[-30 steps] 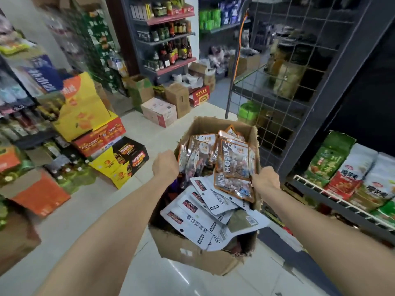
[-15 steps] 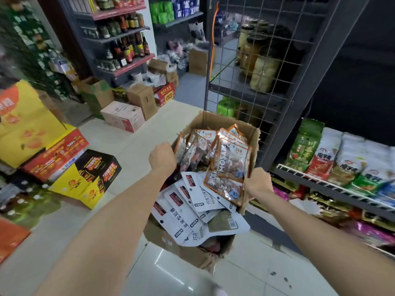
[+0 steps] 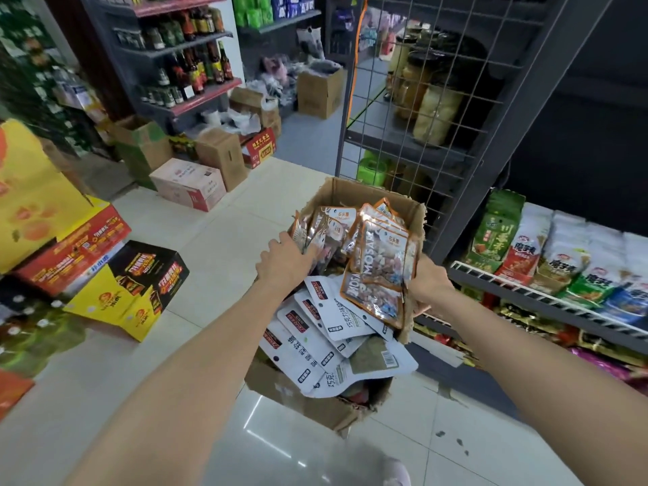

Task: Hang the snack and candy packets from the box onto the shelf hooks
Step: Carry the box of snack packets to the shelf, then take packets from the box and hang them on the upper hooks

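An open cardboard box (image 3: pixel 354 191) is held in front of me over the tiled floor. My left hand (image 3: pixel 282 263) grips its left rim, fingers reaching among the packets. My right hand (image 3: pixel 431 287) grips the right rim. Orange-edged clear candy packets (image 3: pixel 382 268) stand upright in the far half of the box. White flat snack packets (image 3: pixel 308 352) lie fanned over the near half and hang past the rim. Close behind the box on the right stands a dark wire grid panel (image 3: pixel 420 117); I see no hooks on it.
A wire-fronted shelf (image 3: pixel 533 296) of green, white and red snack bags runs along the right. Yellow, red and black cartons (image 3: pixel 140 285) sit on the floor at left. More boxes (image 3: pixel 189 184) and bottle shelves (image 3: pixel 189 64) stand at the back. My foot (image 3: pixel 396 473) shows below.
The view has swung right and closer to the wire grid panel and snack shelf. Both hands stay on the box rims; the left fingers now reach further among the packets.
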A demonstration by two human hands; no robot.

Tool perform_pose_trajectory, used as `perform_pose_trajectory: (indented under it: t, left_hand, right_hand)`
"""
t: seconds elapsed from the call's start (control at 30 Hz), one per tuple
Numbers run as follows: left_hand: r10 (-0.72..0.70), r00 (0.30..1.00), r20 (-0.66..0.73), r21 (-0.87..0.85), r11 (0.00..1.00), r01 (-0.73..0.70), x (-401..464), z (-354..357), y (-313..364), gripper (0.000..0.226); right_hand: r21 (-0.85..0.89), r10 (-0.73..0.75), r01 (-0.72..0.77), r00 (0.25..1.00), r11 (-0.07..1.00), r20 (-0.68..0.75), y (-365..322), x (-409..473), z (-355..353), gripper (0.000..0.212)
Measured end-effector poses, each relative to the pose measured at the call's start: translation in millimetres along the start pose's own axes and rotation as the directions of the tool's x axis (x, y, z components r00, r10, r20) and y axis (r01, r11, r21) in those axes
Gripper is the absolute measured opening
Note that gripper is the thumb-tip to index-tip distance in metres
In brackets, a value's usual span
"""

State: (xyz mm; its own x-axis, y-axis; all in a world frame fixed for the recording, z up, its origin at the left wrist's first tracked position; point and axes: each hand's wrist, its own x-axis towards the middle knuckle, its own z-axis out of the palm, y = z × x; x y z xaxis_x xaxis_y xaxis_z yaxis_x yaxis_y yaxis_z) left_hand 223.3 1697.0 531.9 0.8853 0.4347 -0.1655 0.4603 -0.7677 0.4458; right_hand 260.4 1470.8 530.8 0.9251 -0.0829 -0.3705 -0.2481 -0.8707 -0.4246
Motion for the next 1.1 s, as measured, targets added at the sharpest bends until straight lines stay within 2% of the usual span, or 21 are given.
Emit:
perform_pose_trajectory:
  t: [0.17,0.33,0.4,0.5,0.57,0.63,0.7,0.77,0.8,0.87,0.97,1.1]
  left_hand:
    - [0.059,0.996,0.061,0.056,0.996,-0.063,-1,0,9,0.070]
    - [0.058,0.997,0.054,0.082,0.995,-0.062,0,3,21,0.073]
    - [0.035,0.999,0.033,0.102,0.994,-0.038,-2,5,26,0.075]
    - [0.067,0.997,-0.024,0.086,0.994,-0.064,-7,10,32,0.071]
    - [0.146,0.984,-0.105,0.042,0.989,-0.142,-11,12,34,0.070]
    - [0.284,0.932,-0.226,0.074,0.959,-0.274,-16,13,38,0.068]
    - [0.459,0.837,-0.297,0.149,0.888,-0.434,-21,14,46,0.055]
    - [0.592,0.766,-0.249,0.146,0.805,-0.575,-27,15,60,0.036]
    - [0.627,0.752,-0.203,0.133,0.779,-0.613,-30,17,67,0.031]
    - [0.613,0.782,-0.115,0.091,0.790,-0.606,-30,24,80,0.032]
    - [0.493,0.870,-0.024,-0.057,0.868,-0.493,-24,37,94,0.033]
    - [0.316,0.949,-0.025,-0.245,0.918,-0.312,-20,46,105,0.039]
  right_hand:
    - [0.078,0.052,-0.053,0.999,0.995,0.016,9,-10,-4,0.038]
    - [0.000,0.059,-0.059,0.998,0.998,0.029,11,-17,-8,0.053]
    - [-0.146,-0.017,0.009,0.998,0.989,-0.055,7,-16,-11,0.071]
    - [-0.332,-0.272,0.207,0.948,0.920,-0.163,0,-15,-17,0.093]
    - [-0.360,-0.431,0.373,0.898,0.855,-0.094,-1,-14,-18,0.094]
    - [-0.308,-0.458,0.440,0.889,0.844,0.016,6,-6,-16,0.088]
    - [-0.164,-0.449,0.448,0.893,0.879,0.030,13,0,-15,0.080]
    - [0.056,-0.454,0.455,0.890,0.889,-0.038,14,3,-21,0.072]
    - [0.140,-0.455,0.460,0.888,0.877,-0.068,14,3,-25,0.067]
    - [0.187,-0.464,0.470,0.882,0.863,-0.079,15,6,-35,0.059]
    - [0.134,-0.457,0.454,0.890,0.881,-0.009,18,19,-44,0.055]
    - [0.055,-0.466,0.463,0.879,0.885,0.097,18,41,-51,0.052]
